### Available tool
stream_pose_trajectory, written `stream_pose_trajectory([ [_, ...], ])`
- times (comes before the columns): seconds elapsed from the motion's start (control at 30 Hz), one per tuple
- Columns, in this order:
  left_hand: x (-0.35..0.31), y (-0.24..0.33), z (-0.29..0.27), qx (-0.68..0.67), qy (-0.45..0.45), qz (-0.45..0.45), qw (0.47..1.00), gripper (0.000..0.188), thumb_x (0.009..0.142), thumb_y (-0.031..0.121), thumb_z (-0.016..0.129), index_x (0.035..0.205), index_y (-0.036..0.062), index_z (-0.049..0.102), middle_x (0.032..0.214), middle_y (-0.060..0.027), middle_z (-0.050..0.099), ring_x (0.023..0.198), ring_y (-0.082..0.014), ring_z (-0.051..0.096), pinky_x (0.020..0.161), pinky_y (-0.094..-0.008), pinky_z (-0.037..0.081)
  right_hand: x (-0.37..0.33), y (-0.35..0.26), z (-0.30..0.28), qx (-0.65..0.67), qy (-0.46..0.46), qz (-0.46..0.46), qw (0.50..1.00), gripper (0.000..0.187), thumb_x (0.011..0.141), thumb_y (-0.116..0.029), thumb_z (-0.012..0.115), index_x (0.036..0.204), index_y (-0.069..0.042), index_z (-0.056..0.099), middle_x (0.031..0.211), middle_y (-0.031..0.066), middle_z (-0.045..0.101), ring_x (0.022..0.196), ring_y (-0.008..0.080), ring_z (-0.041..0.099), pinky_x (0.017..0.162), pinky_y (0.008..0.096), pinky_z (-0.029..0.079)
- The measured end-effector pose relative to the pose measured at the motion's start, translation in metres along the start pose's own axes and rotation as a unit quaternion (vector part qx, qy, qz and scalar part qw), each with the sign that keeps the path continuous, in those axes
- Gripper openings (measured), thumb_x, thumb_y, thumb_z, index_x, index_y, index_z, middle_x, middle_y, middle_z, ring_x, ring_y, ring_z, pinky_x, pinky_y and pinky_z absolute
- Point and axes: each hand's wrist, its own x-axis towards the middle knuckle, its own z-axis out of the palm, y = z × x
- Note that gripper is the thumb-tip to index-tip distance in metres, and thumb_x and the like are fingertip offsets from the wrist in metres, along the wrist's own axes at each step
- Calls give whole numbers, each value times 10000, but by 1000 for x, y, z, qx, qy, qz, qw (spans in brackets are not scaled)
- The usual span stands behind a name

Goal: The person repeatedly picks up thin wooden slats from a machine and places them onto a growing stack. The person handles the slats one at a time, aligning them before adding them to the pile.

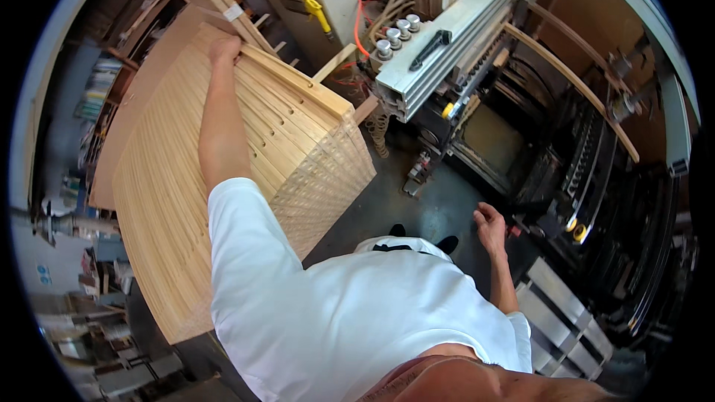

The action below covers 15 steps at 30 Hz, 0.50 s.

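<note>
A big stack of pale wooden slats (171,156), packed side by side, fills the left side; several have slots or holes near one end. My left arm stretches across it, and my left hand (225,48) is closed over a slat at the stack's far edge, its fingertips partly hidden. A thicker wooden strip (298,78) runs along that edge, to the right of this hand. My right hand (490,225) hangs beside my body, fingers loosely bent and apart, with nothing in it. It is near the machine's front and touches nothing I can see.
A dark machine (514,149) with a pale metal beam (447,37), a black lever and silver knobs stands to the right. A yellow air gun (318,15) hangs at the back. A slatted pallet-like piece (562,313) lies at lower right. Cluttered shelves (97,89) line the left.
</note>
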Motion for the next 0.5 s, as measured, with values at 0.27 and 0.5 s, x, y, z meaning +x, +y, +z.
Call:
stream_pose_trajectory([
  [0.27, -13, -4, -19, 57, -9, 39, 998, 438, 837, 354, 614, 1001, -34, 736, 850, -199, 733, 788, -296, 713, 779, -400, 541, -40, -39, 47, -42, -26, -53, 997, 340, 899, -95, 693, 1206, 44, 648, 1092, 151, 700, 983, 228, 678, 888, 320, 522],
  [0.5, -238, 25, -56, 20, -127, 411, 902, 398, 896, 328, 699, 1084, -22, 715, 1052, -195, 712, 1004, -308, 682, 904, -406, 518, -87, -29, 40, -25, 27, -75, 997, 307, 890, -100, 675, 1163, 39, 669, 1091, 191, 689, 929, 296, 686, 844, 371, 537],
])
